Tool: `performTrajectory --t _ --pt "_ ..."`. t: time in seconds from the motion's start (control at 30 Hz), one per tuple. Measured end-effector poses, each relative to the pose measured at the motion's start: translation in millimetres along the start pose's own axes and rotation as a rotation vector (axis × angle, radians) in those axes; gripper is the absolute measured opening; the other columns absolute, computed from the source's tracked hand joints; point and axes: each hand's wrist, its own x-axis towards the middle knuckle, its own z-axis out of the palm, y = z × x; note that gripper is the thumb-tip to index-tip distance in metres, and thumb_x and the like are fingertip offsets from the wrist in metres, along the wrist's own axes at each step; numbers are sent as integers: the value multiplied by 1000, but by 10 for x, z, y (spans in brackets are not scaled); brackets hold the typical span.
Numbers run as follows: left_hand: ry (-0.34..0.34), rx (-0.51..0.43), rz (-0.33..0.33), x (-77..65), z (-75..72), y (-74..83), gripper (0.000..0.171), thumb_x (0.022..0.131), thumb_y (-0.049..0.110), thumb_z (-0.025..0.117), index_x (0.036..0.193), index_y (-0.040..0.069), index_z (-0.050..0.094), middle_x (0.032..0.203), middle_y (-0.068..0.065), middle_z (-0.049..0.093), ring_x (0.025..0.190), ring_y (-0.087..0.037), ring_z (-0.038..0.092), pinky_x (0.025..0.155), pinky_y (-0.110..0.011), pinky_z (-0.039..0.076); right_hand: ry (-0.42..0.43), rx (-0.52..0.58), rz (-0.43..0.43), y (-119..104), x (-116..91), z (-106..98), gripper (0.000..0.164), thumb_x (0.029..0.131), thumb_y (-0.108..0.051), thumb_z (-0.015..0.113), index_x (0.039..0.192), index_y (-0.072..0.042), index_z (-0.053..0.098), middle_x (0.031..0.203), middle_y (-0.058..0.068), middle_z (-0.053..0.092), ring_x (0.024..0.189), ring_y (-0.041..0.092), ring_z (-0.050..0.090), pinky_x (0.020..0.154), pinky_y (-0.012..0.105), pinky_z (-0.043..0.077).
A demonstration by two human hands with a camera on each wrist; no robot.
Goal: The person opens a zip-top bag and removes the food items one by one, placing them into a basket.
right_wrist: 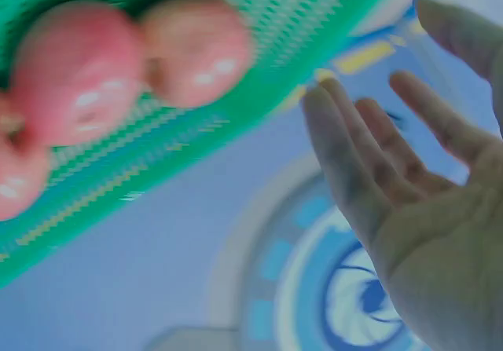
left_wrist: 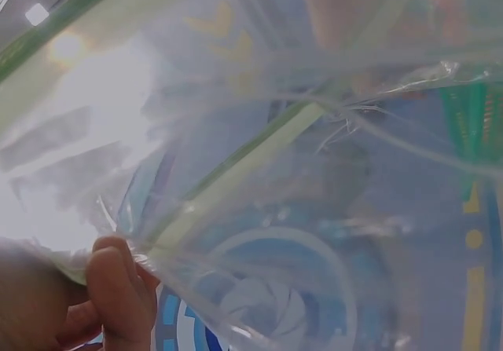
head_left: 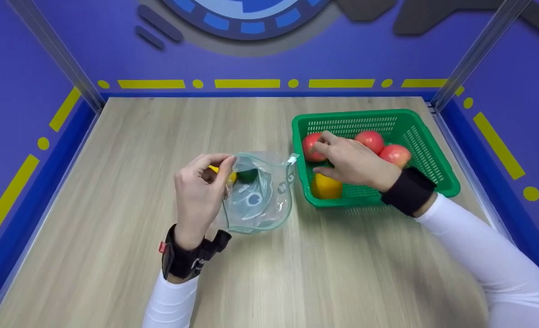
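Observation:
My left hand (head_left: 197, 193) pinches the rim of a clear plastic zip bag (head_left: 276, 207) between thumb and fingers. Through the film show a yellow item (head_left: 232, 176) and a dark green one (head_left: 248, 176). Over the green basket (head_left: 376, 113) hovers my right hand (head_left: 358, 161), above several fruits; in the right wrist view its fingers (right_wrist: 334, 143) are spread and hold nothing. Red apple-like fruits (head_left: 396, 156) lie in the basket, one (head_left: 311, 148) of them partly behind the fingertips. A yellow-orange round fruit (head_left: 327, 187) sits in the near left corner.
The wooden tabletop (head_left: 114, 182) is bounded by a blue back wall (head_left: 269, 64) and blue side panels. The basket stands at the right, its left wall close beside the bag. Metal posts (head_left: 481, 50) rise at the back corners.

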Motion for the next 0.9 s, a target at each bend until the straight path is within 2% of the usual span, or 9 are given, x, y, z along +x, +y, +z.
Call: performTrajectory --t 0.13,0.23,0.3,0.37,0.47,0.6,0.7,0.8,0.9 --pt "16 -5 13 3 4 3 10 97 7 76 98 -2 79 83 -13 73 51 -4 52 48 -13 45 253 -12 -112 -336 -61 -128 29 93 -26 84 110 -7 70 97 11 60 73 22 57 62 29 55" --pt "31 -12 22 3 2 2 9 96 6 77 98 -2 79 83 -12 73 50 -4 51 48 -13 45 439 -53 -236 -607 -99 -161 27 88 -20 87 106 -7 72 92 8 64 74 20 59 63 27 57" --pt "41 -15 31 2 -2 1 8 95 5 78 97 -3 79 83 -13 73 49 -5 51 48 -13 44 515 -83 -317 -781 -113 -143 27 85 -18 89 104 -7 73 90 8 67 76 19 62 66 27 60" --pt "48 -15 40 1 -8 2 8 95 5 78 97 -3 79 83 -13 73 49 -5 50 47 -13 44 536 -102 -383 -946 -98 -96 27 84 -18 90 103 -8 74 91 7 69 77 19 65 70 26 62" --pt "51 -20 54 1 -14 5 9 96 5 77 97 -3 79 82 -12 73 49 -4 50 47 -13 44 486 -110 -448 -1153 -2 30 27 88 -21 88 107 -10 74 98 6 71 81 18 66 74 23 62" --pt "60 -27 69 -7 -23 6 9 96 6 77 97 -3 79 81 -12 72 49 -3 50 47 -14 44 344 -157 -459 -1354 248 238 28 96 -25 80 118 -12 70 114 6 71 87 18 68 76 21 62" --pt "77 -27 73 -19 -31 9 9 96 6 76 97 -2 79 80 -12 71 49 -2 49 47 -14 42 190 -199 -406 -1452 462 362 34 101 -27 73 131 -11 65 126 7 69 93 19 67 76 21 61" --pt "85 -43 76 -25 -36 12 8 97 5 76 97 -2 80 78 -12 69 49 -1 49 47 -14 42 34 -218 -314 -1506 674 440 42 105 -26 68 143 -10 58 131 6 65 97 20 63 77 21 58" --pt "90 -54 84 -23 -35 11 8 97 4 75 97 -2 80 77 -12 69 48 0 48 46 -14 41 -51 -186 -237 -1512 867 515 46 107 -22 63 149 -9 50 135 5 61 101 21 60 76 24 56"
